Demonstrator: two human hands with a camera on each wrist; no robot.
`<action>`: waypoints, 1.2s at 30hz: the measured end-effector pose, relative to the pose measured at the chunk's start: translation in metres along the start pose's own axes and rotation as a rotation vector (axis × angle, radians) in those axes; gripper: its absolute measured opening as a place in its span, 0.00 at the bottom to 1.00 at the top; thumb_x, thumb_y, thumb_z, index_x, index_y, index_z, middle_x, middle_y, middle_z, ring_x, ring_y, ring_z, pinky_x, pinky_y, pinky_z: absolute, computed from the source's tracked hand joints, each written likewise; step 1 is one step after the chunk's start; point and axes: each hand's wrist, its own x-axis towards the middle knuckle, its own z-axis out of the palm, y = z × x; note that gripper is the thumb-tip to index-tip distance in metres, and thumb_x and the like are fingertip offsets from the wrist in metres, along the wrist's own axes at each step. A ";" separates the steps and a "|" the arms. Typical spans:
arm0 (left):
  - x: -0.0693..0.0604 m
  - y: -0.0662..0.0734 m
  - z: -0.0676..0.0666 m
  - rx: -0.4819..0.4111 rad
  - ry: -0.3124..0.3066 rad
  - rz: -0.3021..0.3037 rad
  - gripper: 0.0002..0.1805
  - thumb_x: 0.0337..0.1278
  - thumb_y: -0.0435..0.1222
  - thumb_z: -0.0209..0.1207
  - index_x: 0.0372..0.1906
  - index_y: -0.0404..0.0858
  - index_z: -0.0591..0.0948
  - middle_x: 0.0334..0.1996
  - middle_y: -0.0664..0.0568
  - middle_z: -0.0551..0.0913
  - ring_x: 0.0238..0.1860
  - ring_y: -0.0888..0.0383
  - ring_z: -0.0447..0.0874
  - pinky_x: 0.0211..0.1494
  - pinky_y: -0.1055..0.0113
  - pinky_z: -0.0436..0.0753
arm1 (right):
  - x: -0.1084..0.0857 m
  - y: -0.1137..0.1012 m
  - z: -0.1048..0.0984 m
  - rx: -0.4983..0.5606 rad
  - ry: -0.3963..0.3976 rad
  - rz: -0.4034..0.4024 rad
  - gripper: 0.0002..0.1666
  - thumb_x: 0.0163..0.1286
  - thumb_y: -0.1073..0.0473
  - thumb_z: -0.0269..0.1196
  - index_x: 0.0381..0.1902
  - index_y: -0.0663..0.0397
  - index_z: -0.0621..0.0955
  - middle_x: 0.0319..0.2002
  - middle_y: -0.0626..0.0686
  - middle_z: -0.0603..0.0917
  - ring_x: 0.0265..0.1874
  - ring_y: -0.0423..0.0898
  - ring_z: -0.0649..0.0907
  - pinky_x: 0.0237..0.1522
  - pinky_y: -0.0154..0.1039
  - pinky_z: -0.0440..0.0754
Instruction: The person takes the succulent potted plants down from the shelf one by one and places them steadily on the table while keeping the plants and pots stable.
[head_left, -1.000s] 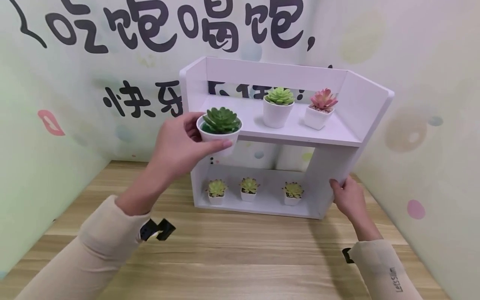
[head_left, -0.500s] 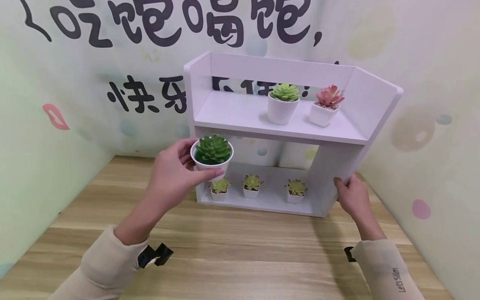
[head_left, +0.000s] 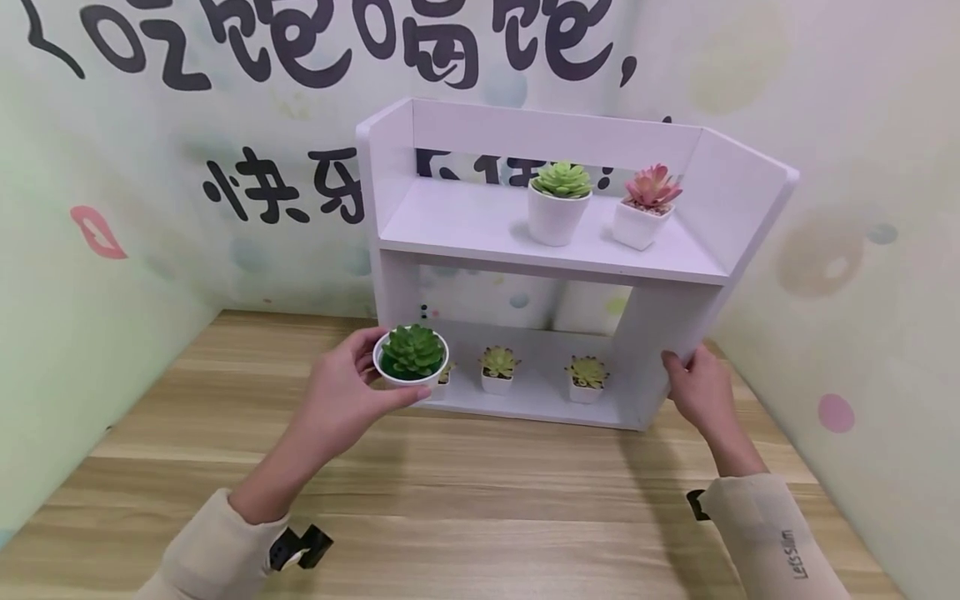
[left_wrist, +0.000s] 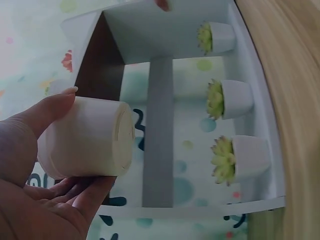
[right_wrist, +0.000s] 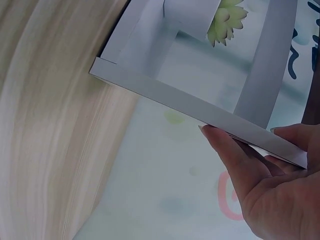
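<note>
My left hand [head_left: 341, 400] grips a dark green potted succulent [head_left: 412, 354] by its round white pot, in front of the lower left of a white two-tier shelf [head_left: 555, 268]. In the left wrist view the white pot [left_wrist: 90, 137] sits between thumb and fingers, off the shelf. My right hand [head_left: 701, 392] holds the shelf's right side panel, thumb on the inner side; the right wrist view shows that panel [right_wrist: 165, 102] between thumb and fingers. On the top tier stand a light green succulent [head_left: 558, 204] and a pink succulent [head_left: 647, 208].
Small yellow-green succulents stand on the lower tier: one in the middle [head_left: 497, 371], one at the right [head_left: 587, 379], and one at the left, partly hidden behind the held pot. A wooden table [head_left: 487, 517] lies beneath. Printed walls [head_left: 150, 250] stand behind and at both sides.
My left hand has lowered the dark green succulent from the upper shelf's front edge to the lower tier's height, slightly leftward. My right hand keeps its hold on the side panel.
</note>
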 end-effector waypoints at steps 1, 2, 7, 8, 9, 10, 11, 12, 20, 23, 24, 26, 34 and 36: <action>0.000 -0.003 0.001 0.004 -0.002 0.000 0.48 0.45 0.41 0.78 0.71 0.32 0.67 0.68 0.37 0.75 0.67 0.43 0.78 0.66 0.54 0.79 | 0.000 0.000 0.000 0.002 0.000 -0.001 0.30 0.80 0.51 0.47 0.63 0.74 0.69 0.56 0.78 0.78 0.52 0.71 0.83 0.34 0.43 0.90; 0.000 -0.007 0.002 0.009 -0.002 0.000 0.48 0.45 0.40 0.78 0.71 0.32 0.67 0.68 0.37 0.75 0.67 0.43 0.78 0.66 0.54 0.80 | 0.000 0.000 0.000 0.002 0.000 -0.003 0.30 0.80 0.52 0.47 0.63 0.74 0.69 0.57 0.78 0.78 0.52 0.71 0.83 0.34 0.43 0.90; 0.000 -0.024 0.006 0.032 -0.009 -0.017 0.47 0.44 0.41 0.79 0.70 0.32 0.69 0.66 0.36 0.77 0.65 0.42 0.80 0.65 0.54 0.81 | 0.000 -0.001 0.000 0.006 0.001 -0.007 0.30 0.80 0.51 0.47 0.63 0.74 0.69 0.57 0.78 0.77 0.52 0.71 0.83 0.35 0.44 0.90; 0.000 -0.028 0.007 0.034 -0.009 -0.024 0.47 0.44 0.41 0.79 0.70 0.31 0.69 0.65 0.36 0.77 0.64 0.42 0.80 0.65 0.53 0.81 | 0.000 -0.001 0.000 0.006 0.002 -0.008 0.30 0.80 0.51 0.47 0.63 0.74 0.69 0.57 0.78 0.77 0.52 0.71 0.83 0.35 0.45 0.90; 0.000 -0.032 0.008 0.035 -0.010 -0.026 0.47 0.44 0.41 0.79 0.69 0.31 0.69 0.65 0.35 0.77 0.64 0.42 0.80 0.65 0.53 0.81 | 0.000 -0.001 0.000 0.006 0.003 -0.009 0.30 0.80 0.51 0.47 0.63 0.74 0.69 0.57 0.78 0.77 0.52 0.71 0.83 0.35 0.45 0.90; 0.000 -0.037 0.009 0.039 -0.009 -0.030 0.47 0.44 0.40 0.79 0.69 0.30 0.69 0.64 0.34 0.77 0.64 0.41 0.80 0.65 0.53 0.81 | 0.000 -0.001 0.000 0.003 0.004 -0.011 0.30 0.80 0.51 0.47 0.63 0.74 0.69 0.57 0.78 0.78 0.52 0.71 0.83 0.35 0.45 0.90; 0.001 -0.041 0.010 0.044 -0.009 -0.034 0.47 0.44 0.40 0.79 0.69 0.29 0.69 0.64 0.34 0.78 0.63 0.41 0.80 0.65 0.53 0.81 | 0.000 -0.001 0.000 0.002 0.007 -0.013 0.29 0.80 0.51 0.47 0.63 0.74 0.69 0.57 0.78 0.78 0.52 0.71 0.83 0.35 0.45 0.90; 0.001 -0.046 0.011 0.049 -0.007 -0.037 0.46 0.44 0.40 0.79 0.68 0.29 0.69 0.63 0.34 0.78 0.63 0.41 0.81 0.65 0.53 0.81 | 0.000 -0.001 0.000 0.001 0.007 -0.016 0.29 0.80 0.51 0.47 0.63 0.74 0.69 0.57 0.78 0.78 0.52 0.71 0.83 0.35 0.45 0.90; 0.001 -0.076 0.018 0.112 -0.009 -0.057 0.46 0.42 0.40 0.79 0.66 0.27 0.69 0.60 0.33 0.79 0.60 0.40 0.81 0.62 0.50 0.83 | 0.000 -0.001 0.000 -0.002 0.011 -0.019 0.29 0.80 0.52 0.46 0.63 0.74 0.69 0.57 0.78 0.78 0.52 0.71 0.83 0.36 0.47 0.90; 0.001 -0.084 0.020 0.140 -0.023 -0.058 0.46 0.41 0.40 0.79 0.65 0.27 0.69 0.60 0.33 0.79 0.60 0.41 0.81 0.62 0.48 0.82 | 0.000 0.000 0.000 -0.001 0.008 -0.015 0.30 0.80 0.51 0.46 0.64 0.74 0.69 0.57 0.78 0.77 0.53 0.72 0.83 0.36 0.48 0.90; 0.001 -0.086 0.021 0.147 -0.027 -0.059 0.46 0.42 0.40 0.79 0.65 0.27 0.69 0.60 0.33 0.79 0.60 0.41 0.81 0.63 0.48 0.81 | 0.000 0.000 0.000 0.001 0.008 -0.013 0.30 0.80 0.51 0.46 0.64 0.74 0.68 0.57 0.78 0.77 0.53 0.72 0.83 0.37 0.48 0.90; 0.001 -0.091 0.022 0.160 -0.031 -0.061 0.46 0.41 0.41 0.79 0.65 0.27 0.69 0.59 0.33 0.79 0.60 0.41 0.80 0.63 0.46 0.81 | 0.000 0.001 0.000 0.003 0.009 -0.011 0.30 0.80 0.51 0.46 0.64 0.73 0.69 0.57 0.78 0.77 0.53 0.71 0.83 0.37 0.48 0.90; 0.001 -0.105 0.025 0.157 -0.029 -0.087 0.46 0.39 0.38 0.80 0.64 0.26 0.69 0.59 0.32 0.78 0.61 0.39 0.78 0.66 0.43 0.77 | -0.001 0.001 0.001 -0.014 0.018 -0.013 0.29 0.80 0.51 0.46 0.63 0.72 0.69 0.57 0.78 0.78 0.52 0.71 0.83 0.36 0.49 0.90; 0.001 -0.108 0.025 0.159 -0.031 -0.098 0.46 0.39 0.38 0.80 0.64 0.26 0.69 0.59 0.31 0.78 0.61 0.39 0.78 0.67 0.43 0.76 | -0.001 0.001 0.001 -0.016 0.024 -0.017 0.29 0.80 0.51 0.46 0.63 0.73 0.69 0.57 0.78 0.78 0.52 0.71 0.83 0.35 0.48 0.90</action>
